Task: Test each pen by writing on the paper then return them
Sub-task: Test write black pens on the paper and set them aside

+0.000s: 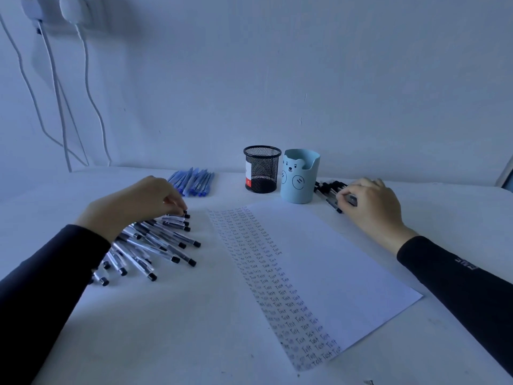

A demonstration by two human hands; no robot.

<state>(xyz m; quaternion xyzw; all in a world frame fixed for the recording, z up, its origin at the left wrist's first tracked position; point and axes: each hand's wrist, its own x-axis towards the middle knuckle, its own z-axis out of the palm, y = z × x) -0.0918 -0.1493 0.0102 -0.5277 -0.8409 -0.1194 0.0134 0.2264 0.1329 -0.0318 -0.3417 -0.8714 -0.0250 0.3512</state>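
The left hand point(144, 201) pinches a capped pen point(175, 217) left of the paper point(333, 259); the right hand point(372, 207) grips a black pen point(334, 205) right of it.

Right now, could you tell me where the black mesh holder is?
In the head view, the black mesh holder stands near the wall, between the blue pens on its left and the bear cup close on its right.

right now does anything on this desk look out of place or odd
Nothing spilled or damaged. The paper lies askew, and nothing sticks out of the mesh cup or bear cup while black pens and blue pens lie in loose piles.
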